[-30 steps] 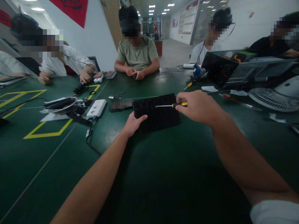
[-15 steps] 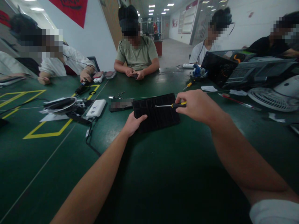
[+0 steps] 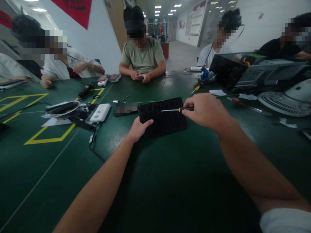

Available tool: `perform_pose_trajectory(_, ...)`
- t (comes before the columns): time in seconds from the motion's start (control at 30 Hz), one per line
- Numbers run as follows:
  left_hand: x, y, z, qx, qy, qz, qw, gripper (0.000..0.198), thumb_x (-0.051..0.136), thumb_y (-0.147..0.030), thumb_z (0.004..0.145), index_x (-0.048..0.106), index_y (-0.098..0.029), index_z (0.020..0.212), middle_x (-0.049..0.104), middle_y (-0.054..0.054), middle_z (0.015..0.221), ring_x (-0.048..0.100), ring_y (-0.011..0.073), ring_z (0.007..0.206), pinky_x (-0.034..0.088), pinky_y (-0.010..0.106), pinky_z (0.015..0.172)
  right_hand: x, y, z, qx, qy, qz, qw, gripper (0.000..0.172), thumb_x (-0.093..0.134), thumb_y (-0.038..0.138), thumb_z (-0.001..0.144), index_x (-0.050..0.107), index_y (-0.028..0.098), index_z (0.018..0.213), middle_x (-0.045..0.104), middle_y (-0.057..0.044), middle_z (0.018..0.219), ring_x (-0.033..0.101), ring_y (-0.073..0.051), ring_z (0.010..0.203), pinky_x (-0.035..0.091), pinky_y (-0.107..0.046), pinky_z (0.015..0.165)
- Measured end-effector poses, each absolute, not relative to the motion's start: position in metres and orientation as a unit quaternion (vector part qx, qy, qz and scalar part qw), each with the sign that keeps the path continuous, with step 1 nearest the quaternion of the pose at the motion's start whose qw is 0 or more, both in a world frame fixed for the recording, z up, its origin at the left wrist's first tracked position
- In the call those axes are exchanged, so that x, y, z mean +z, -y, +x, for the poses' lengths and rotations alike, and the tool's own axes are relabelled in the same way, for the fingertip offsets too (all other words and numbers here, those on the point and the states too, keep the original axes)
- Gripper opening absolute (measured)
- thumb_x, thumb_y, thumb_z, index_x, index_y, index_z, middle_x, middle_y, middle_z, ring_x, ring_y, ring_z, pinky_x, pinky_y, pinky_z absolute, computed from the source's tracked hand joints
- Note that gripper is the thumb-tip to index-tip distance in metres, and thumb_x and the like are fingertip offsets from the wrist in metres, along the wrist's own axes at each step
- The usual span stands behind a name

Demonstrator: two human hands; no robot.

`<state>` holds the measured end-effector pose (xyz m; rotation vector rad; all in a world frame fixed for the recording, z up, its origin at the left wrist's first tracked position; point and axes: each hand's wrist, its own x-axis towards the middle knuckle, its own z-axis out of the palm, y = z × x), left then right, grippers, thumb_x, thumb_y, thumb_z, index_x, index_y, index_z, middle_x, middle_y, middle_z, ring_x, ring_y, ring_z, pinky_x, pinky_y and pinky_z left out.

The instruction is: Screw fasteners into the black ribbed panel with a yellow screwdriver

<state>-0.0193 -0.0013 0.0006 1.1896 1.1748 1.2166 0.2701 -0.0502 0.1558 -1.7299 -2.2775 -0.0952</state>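
Head view: a black ribbed panel (image 3: 167, 124) sits in front of the person at a dark green table (image 3: 157, 184), between the two hands and slightly askew; whether its underside rests fully on the surface cannot be told. The left hand (image 3: 139, 129) is clamped on the panel's left side near the lower corner, thumb laid across the top face, the other fingers mostly hidden. The right hand (image 3: 206, 108) pinches the handle of a screwdriver (image 3: 180, 109) between thumb and forefinger, the remaining fingers curled in. The screwdriver's shaft points left, nearly level, over the panel's upper part; it is too dark to tell whether the tip touches. Just left of the panel lies an object blurred out by pixels (image 3: 125, 110), with a small metal cylinder (image 3: 116, 101) at its far end. Farther left is a white box-shaped device (image 3: 100, 113), beside a jumbled pile (image 3: 64, 110). Beyond the right hand lie a second screwdriver (image 3: 198, 87) and a scrap of white paper (image 3: 218, 92); a white fan (image 3: 283, 100) lies well to the right. Across the table, a person in a green shirt (image 3: 143, 56) holds something small and dark.
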Motion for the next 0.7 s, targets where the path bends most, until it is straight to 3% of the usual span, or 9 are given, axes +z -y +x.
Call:
perform_pose_trajectory(0.23,0.0022,0.0021,-0.0193,0.506,-0.489,0.498,0.506,0.055,0.097,-0.037,0.07,0.076,-0.019,0.117,0.084,0.011,0.122,0.078,0.0352,0.12,0.056,0.062,0.118,0.1582,0.0526,0.2702,0.003,0.786,-0.604,0.127,0.029,0.065,0.036,0.101,0.086,0.026,0.119,0.083,-0.011,0.102,0.073,-0.031,0.091,0.048,-0.042,0.076)
perform_pose_trajectory(0.33,0.0036,0.0025,-0.019,0.506,-0.492,0.503,0.498,0.056,0.097,-0.038,0.069,0.076,-0.018,0.117,0.084,0.011,0.121,0.077,0.0357,0.121,0.056,0.062,0.118,0.1565,0.0503,0.2719,0.008,0.793,-0.595,0.132,0.028,0.064,0.037,0.103,0.087,0.027,0.114,0.083,-0.01,0.099,0.073,-0.029,0.088,0.047,-0.041,0.076)
perform_pose_trajectory(0.5,0.0047,0.003,-0.0188,0.503,-0.495,0.502,0.499,0.056,0.097,-0.038,0.07,0.075,-0.019,0.118,0.084,0.011,0.12,0.078,0.0361,0.121,0.057,0.063,0.117,0.1536,0.047,0.2733,0.0,0.797,-0.585,0.15,0.022,0.077,0.033,0.093,0.088,0.026,0.11,0.082,-0.009,0.099,0.073,-0.029,0.092,0.049,-0.04,0.078)
perform_pose_trajectory(0.7,0.0028,0.0025,-0.02,0.502,-0.493,0.499,0.506,0.054,0.096,-0.036,0.071,0.074,-0.019,0.118,0.084,0.01,0.122,0.078,0.0351,0.12,0.058,0.061,0.117,0.1552,0.0483,0.2724,-0.007,0.795,-0.59,0.141,0.026,0.074,0.024,0.09,0.088,0.026,0.112,0.082,-0.009,0.1,0.072,-0.028,0.09,0.048,-0.04,0.075)
